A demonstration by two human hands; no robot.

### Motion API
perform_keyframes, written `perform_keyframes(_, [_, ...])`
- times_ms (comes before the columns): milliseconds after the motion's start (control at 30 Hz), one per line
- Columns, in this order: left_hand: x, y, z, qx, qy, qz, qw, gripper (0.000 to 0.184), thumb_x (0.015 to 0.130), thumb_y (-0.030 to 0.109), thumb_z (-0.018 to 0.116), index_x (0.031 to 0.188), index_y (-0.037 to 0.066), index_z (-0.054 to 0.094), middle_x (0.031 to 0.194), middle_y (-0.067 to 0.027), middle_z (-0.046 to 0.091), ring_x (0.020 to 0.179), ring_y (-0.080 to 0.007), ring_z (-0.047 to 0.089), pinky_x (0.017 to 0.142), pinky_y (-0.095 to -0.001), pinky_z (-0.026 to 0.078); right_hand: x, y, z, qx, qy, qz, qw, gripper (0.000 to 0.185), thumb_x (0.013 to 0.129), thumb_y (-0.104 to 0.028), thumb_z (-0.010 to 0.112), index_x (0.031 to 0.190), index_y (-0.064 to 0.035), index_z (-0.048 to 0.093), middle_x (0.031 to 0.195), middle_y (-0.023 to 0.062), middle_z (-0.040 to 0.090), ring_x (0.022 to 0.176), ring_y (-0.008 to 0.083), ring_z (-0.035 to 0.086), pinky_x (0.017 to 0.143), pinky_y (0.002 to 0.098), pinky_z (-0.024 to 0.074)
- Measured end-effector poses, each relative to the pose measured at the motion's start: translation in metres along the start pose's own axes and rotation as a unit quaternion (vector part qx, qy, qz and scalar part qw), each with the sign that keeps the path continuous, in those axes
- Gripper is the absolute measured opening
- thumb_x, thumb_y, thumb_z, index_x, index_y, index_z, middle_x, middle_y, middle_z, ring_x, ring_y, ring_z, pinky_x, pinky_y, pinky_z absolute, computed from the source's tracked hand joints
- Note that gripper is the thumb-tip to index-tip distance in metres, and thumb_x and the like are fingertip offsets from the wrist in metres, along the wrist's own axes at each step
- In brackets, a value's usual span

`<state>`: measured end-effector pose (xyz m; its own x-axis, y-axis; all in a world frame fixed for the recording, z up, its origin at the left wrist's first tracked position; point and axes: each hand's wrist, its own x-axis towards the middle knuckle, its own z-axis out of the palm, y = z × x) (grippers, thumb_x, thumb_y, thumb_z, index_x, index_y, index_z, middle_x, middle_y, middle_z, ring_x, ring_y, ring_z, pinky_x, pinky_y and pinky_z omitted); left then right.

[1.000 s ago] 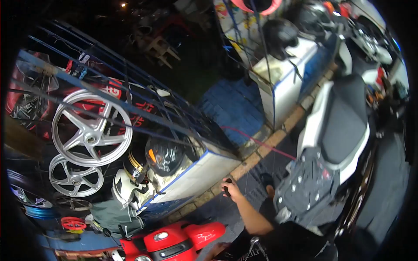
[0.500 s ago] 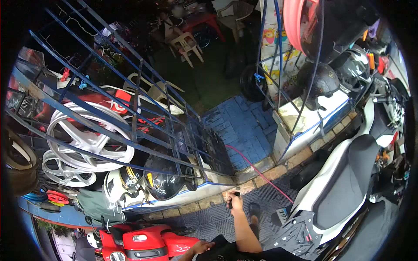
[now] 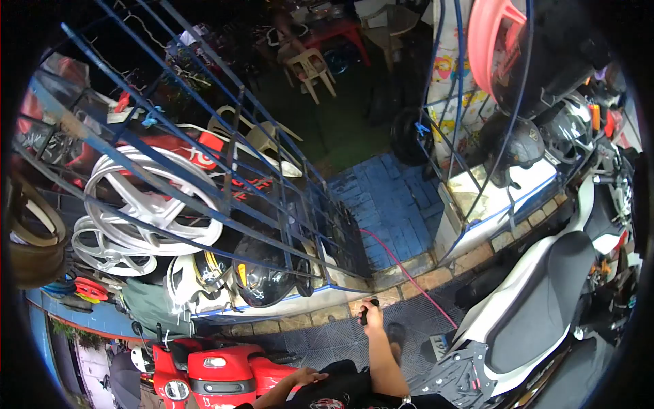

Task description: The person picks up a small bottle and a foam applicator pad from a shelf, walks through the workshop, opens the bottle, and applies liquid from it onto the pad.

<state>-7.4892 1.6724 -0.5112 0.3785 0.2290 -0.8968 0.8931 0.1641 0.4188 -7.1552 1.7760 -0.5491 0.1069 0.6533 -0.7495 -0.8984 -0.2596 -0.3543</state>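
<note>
My right hand [image 3: 372, 316] is stretched forward above the dark tiled floor, its fingers wrapped round a small black object [image 3: 364, 315]. What that object is cannot be made out. Lower down and to the left, my left hand [image 3: 310, 376] is held near my body, close to the red scooter [image 3: 221, 367]; its fingers are too small to read clearly. A pink hose [image 3: 409, 274] runs across the doorway step to the right of my right hand. One foot in a dark shoe [image 3: 395, 332] shows just beyond my right forearm.
Blue metal bars [image 3: 204, 95] and silver wheel rims [image 3: 153, 201] fill the left. Helmets [image 3: 262, 273] sit on a low ledge. A white motorcycle with a grey seat [image 3: 538, 307] stands right. Beyond the blue doorway floor [image 3: 392, 198], a person sits near plastic chairs [image 3: 311, 73].
The view has turned and levelled, bringing more of the doorway and the right-hand ledge into sight. My left hand now shows more clearly beside the scooter. My right hand keeps its hold.
</note>
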Motion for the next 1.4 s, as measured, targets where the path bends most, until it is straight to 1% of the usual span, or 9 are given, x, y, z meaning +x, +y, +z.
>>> perform_keyframes(400, [0.039,0.044,-0.099,-0.034,0.146,0.086,0.985,0.054,0.086,0.059,0.070,0.075,0.005,0.069,0.066,-0.0094,0.063,0.064,-0.0176,0.059,0.060,-0.0372,0.046,0.022,0.000,-0.028,-0.275,0.077,-0.038,0.958,0.028,0.091,-0.028,0.069,0.074,-0.0092,0.059,0.059,0.0020,0.054,0.044,0.0142,0.049,0.040,0.0312,0.0372])
perform_keyframes(467, [0.042,0.004,-0.097,-0.048,0.140,0.018,0.989,0.050,0.086,0.056,0.071,0.075,0.007,0.072,0.063,-0.0082,0.063,0.062,-0.0177,0.061,0.058,-0.0374,0.046,0.039,0.006,-0.055,-0.375,0.063,-0.125,0.916,0.029,0.092,-0.029,0.068,0.077,-0.0038,0.066,0.064,0.0076,0.063,0.054,0.0199,0.059,0.050,0.0356,0.0450])
perform_keyframes(533, [0.045,-0.029,-0.102,-0.066,0.157,-0.001,0.985,0.042,0.087,0.051,0.072,0.085,0.009,0.075,0.070,-0.0116,0.067,0.068,-0.0198,0.066,0.058,-0.0388,0.047,0.052,0.002,-0.067,-0.526,0.109,-0.183,0.823,0.048,0.086,-0.045,0.068,0.103,-0.0008,0.073,0.102,0.0247,0.072,0.104,0.0399,0.068,0.089,0.0446,0.0510])
perform_keyframes(867, [0.071,0.008,-0.177,-0.039,0.140,0.005,0.989,0.043,0.088,0.046,0.072,0.102,0.006,0.073,0.080,-0.0168,0.071,0.076,-0.0242,0.070,0.058,-0.0407,0.050,0.136,-0.096,-0.064,-0.689,0.154,-0.028,0.708,0.069,0.073,-0.046,0.070,0.119,0.0047,0.066,0.122,0.0298,0.064,0.120,0.0410,0.061,0.102,0.0449,0.0481])
perform_keyframes(933, [0.093,0.049,-0.197,-0.090,0.152,-0.008,0.984,0.043,0.088,0.046,0.072,0.103,0.006,0.073,0.080,-0.0169,0.071,0.076,-0.0245,0.070,0.058,-0.0409,0.050,0.184,-0.113,-0.064,-0.673,0.062,-0.023,0.736,0.071,0.073,-0.046,0.070,0.123,0.0041,0.064,0.124,0.0295,0.064,0.121,0.0393,0.060,0.103,0.0448,0.0481])
perform_keyframes(1000, [0.109,0.087,-0.224,-0.138,0.164,-0.010,0.977,0.044,0.088,0.046,0.072,0.103,0.005,0.073,0.081,-0.0170,0.071,0.076,-0.0247,0.070,0.059,-0.0410,0.050,0.199,-0.151,-0.035,-0.757,0.022,-0.088,0.647,0.068,0.074,-0.044,0.070,0.121,0.0042,0.064,0.118,0.0276,0.067,0.114,0.0401,0.064,0.099,0.0452,0.0509])
perform_keyframes(1133, [0.123,0.157,-0.264,-0.198,0.194,0.005,0.961,0.045,0.087,0.046,0.073,0.104,0.005,0.072,0.081,-0.0173,0.071,0.077,-0.0253,0.070,0.059,-0.0413,0.051,0.244,-0.214,-0.005,-0.713,-0.295,0.053,0.634,0.050,0.084,-0.037,0.065,0.119,-0.0026,0.065,0.109,0.0189,0.070,0.101,0.0349,0.066,0.093,0.0436,0.0524])
perform_keyframes(1333, [0.119,0.186,-0.299,-0.232,0.207,-0.001,0.950,0.046,0.087,0.046,0.073,0.105,0.004,0.071,0.083,-0.0177,0.071,0.078,-0.0261,0.070,0.060,-0.0417,0.051,0.385,-0.185,-0.094,-0.811,-0.322,-0.050,0.487,0.038,0.088,-0.033,0.070,0.116,-0.0068,0.070,0.100,0.0121,0.072,0.089,0.0221,0.066,0.084,0.0382,0.0532])
perform_keyframes(1400, [0.121,0.177,-0.302,-0.242,0.206,-0.011,0.948,0.047,0.086,0.046,0.073,0.106,0.004,0.071,0.083,-0.0178,0.071,0.078,-0.0264,0.070,0.061,-0.0419,0.052,0.344,-0.217,-0.016,-0.819,-0.280,0.065,0.497,0.038,0.088,-0.034,0.070,0.115,-0.0071,0.070,0.100,0.0119,0.072,0.089,0.0220,0.066,0.084,0.0384,0.0531])
